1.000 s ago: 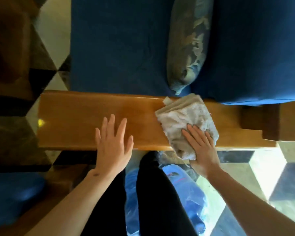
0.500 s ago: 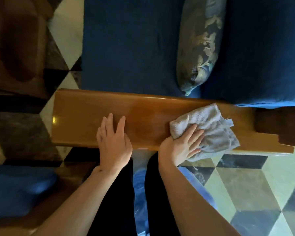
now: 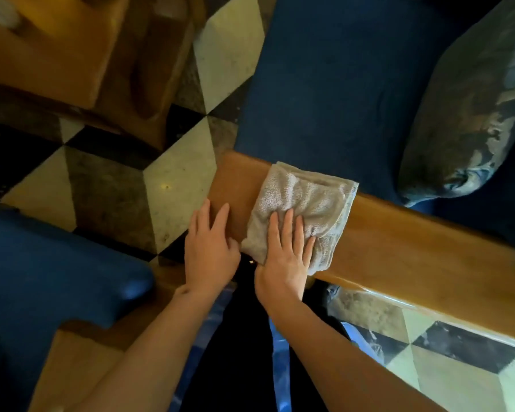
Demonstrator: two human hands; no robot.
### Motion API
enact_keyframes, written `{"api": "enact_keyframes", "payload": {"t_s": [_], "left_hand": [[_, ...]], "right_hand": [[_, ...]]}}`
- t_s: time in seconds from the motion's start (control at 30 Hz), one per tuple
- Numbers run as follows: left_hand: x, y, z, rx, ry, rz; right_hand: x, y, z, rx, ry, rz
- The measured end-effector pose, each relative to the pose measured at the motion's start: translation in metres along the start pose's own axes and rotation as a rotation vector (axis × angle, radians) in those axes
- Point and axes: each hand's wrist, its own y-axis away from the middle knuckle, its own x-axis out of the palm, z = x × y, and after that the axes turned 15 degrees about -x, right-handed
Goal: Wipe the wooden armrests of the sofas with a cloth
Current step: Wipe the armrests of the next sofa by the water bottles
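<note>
A glossy wooden armrest (image 3: 414,248) runs from the middle of the view down to the right, beside the blue sofa seat (image 3: 333,84). A folded grey cloth (image 3: 306,197) lies across the armrest near its left end. My right hand (image 3: 283,254) presses flat on the cloth's near part with straight fingers. My left hand (image 3: 210,248) rests flat on the armrest's left end, right beside the cloth, holding nothing.
A patterned cushion (image 3: 470,114) leans on the sofa seat at the right. A second blue sofa (image 3: 42,278) with its own wooden armrest (image 3: 78,361) sits at the lower left. Wooden furniture (image 3: 57,46) stands at the top left on the chequered tile floor (image 3: 173,179).
My right hand has slid the cloth from the armrest's right part to its left end, next to my left hand. The view has swung, so the armrest now runs diagonally.
</note>
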Motion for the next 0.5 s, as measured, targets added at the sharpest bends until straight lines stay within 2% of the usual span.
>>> {"api": "enact_keyframes", "payload": {"t_s": [0.07, 0.17, 0.3, 0.4, 0.5], "left_hand": [[-0.005, -0.010, 0.012, -0.111, 0.080, 0.061], [-0.014, -0.013, 0.033, -0.111, 0.167, 0.155], [-0.019, 0.001, 0.051, -0.172, 0.263, 0.256], [-0.021, 0.022, 0.071, -0.296, 0.256, 0.233], [-0.026, 0.059, 0.102, -0.553, 0.316, 0.062]], "right_hand": [[-0.006, -0.005, 0.000, -0.137, 0.052, 0.092], [-0.016, -0.026, 0.022, -0.322, 0.109, 0.213], [-0.028, -0.046, 0.045, -0.392, 0.162, 0.336], [-0.038, -0.051, 0.042, -0.403, 0.129, 0.384], [-0.043, -0.049, 0.048, -0.416, 0.023, 0.365]]}}
